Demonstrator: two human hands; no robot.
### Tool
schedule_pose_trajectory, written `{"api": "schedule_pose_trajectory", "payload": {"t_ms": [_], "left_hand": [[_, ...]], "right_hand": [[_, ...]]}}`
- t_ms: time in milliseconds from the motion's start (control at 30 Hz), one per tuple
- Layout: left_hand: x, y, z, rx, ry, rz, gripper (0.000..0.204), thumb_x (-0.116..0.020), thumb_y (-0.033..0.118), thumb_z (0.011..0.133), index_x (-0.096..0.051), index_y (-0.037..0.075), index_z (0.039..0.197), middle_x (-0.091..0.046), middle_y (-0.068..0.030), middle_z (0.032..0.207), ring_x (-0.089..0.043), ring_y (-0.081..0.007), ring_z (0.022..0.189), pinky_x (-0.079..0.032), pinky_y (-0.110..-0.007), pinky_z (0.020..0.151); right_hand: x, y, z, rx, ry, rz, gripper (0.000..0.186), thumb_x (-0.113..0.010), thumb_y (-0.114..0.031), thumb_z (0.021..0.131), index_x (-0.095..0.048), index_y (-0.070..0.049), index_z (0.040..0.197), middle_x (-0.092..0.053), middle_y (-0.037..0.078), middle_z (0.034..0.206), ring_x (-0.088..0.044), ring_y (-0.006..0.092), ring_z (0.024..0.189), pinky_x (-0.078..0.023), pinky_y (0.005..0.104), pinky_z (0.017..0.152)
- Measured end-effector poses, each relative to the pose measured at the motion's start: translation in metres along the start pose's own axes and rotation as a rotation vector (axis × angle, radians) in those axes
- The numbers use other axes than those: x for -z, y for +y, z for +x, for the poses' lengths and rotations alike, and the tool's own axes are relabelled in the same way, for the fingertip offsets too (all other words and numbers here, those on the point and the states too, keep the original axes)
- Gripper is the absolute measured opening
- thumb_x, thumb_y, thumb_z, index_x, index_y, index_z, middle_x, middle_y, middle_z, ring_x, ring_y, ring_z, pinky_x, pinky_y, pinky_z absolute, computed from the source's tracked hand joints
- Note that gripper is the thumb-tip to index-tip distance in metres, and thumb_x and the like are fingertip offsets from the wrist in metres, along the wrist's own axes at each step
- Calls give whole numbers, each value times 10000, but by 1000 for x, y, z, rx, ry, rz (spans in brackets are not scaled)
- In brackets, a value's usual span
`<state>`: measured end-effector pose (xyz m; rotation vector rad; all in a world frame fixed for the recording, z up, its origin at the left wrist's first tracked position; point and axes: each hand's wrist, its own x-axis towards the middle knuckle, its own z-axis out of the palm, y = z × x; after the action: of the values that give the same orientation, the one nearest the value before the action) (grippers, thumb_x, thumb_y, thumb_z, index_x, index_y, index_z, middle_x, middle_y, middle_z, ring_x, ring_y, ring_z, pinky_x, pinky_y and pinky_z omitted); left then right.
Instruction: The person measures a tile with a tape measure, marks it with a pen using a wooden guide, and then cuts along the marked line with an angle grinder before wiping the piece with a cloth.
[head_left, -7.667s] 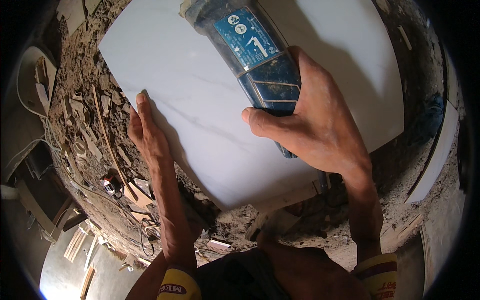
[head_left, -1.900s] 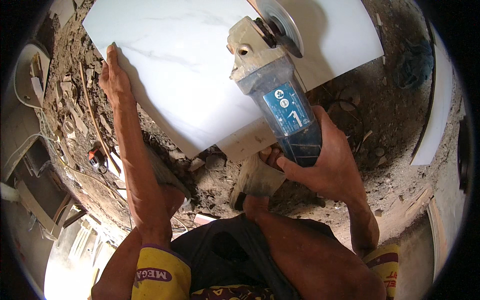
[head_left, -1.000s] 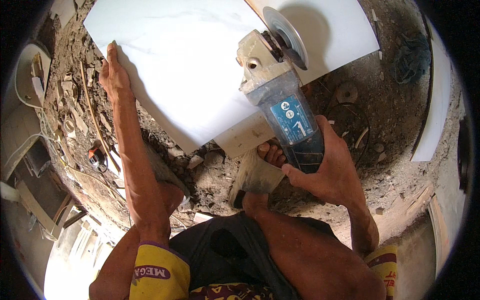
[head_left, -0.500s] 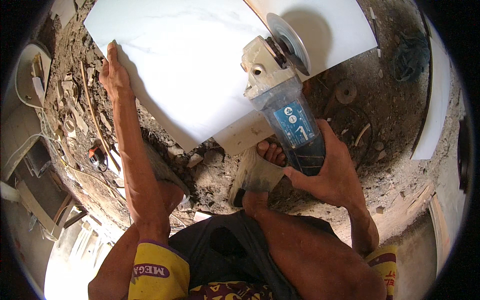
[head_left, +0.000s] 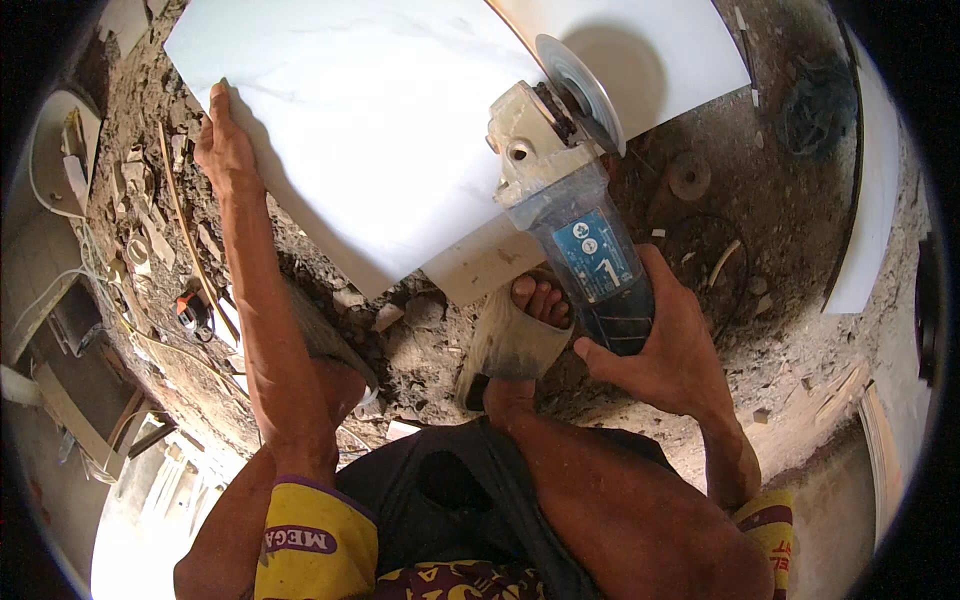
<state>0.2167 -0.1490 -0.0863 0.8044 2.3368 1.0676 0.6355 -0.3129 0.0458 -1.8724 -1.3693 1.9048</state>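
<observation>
My right hand [head_left: 662,345] is wrapped round the rear body of an angle grinder [head_left: 590,235], which has a blue label and a dusty metal head. The grinder's cutting disc [head_left: 582,90] stands on edge beside the brown edge of a large white tile [head_left: 360,150]; whether it touches that edge I cannot tell. At the tile's left edge my left hand [head_left: 228,145] grips with the thumb along the top, its other fingers mostly hidden. A second white piece of tile [head_left: 690,65] lies right of the disc, with the disc's round shadow on it.
My sandalled foot [head_left: 520,335] is close below the tile and grinder. A loose round disc [head_left: 688,176] lies on the rubble-strewn ground [head_left: 420,370]. Tile scraps [head_left: 140,250] and a tape measure [head_left: 190,312] are at left; a dark plastic bag [head_left: 815,110] and a white strip [head_left: 868,200] at right.
The grinder and my right hand have shifted very slightly right and down in the picture. The tile and my left hand appear slightly further up and left. Both grips are the same.
</observation>
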Motion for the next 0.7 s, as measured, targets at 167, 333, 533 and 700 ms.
{"api": "schedule_pose_trajectory", "payload": {"t_ms": [167, 333, 533, 700], "left_hand": [[-1, -1, 0, 31, -27, 24, 544, -667, 552, 984, -757, 30, 1108, -729, -84, 952, -674, -202, 819, -559, -364, 735], [0, -3, -1, -42, -23, -2, 539, -654, 536, 997, -749, 22, 1127, -732, -88, 969, -682, -200, 829, -576, -367, 738], [0, 2, -3, -5, -9, -1, 505, -671, 517, 995, -750, 28, 1094, -724, -79, 936, -680, -194, 825, -583, -379, 722], [0, 1, -6, -12, -21, -10, 469, -691, 522, 980, -749, 57, 1011, -709, -68, 890, -661, -182, 785, -570, -358, 685]], "right_hand": [[3, 0, -4, -14, -11, -31, 751, -877, -223, 726, -483, 23, 1315, -697, 207, 1084, -715, 284, 996, -570, 419, 904], [2, 6, -8, -29, -1, -69, 769, -882, -238, 720, -482, 30, 1320, -692, 212, 1099, -708, 283, 1020, -568, 416, 907], [3, 6, -12, -35, -7, -36, 760, -883, -231, 716, -491, 32, 1311, -694, 200, 1086, -703, 280, 997, -566, 408, 895], [1, 12, -17, -32, 12, -72, 757, -887, -223, 706, -496, 28, 1305, -699, 186, 1056, -703, 265, 962, -564, 402, 881]]}}
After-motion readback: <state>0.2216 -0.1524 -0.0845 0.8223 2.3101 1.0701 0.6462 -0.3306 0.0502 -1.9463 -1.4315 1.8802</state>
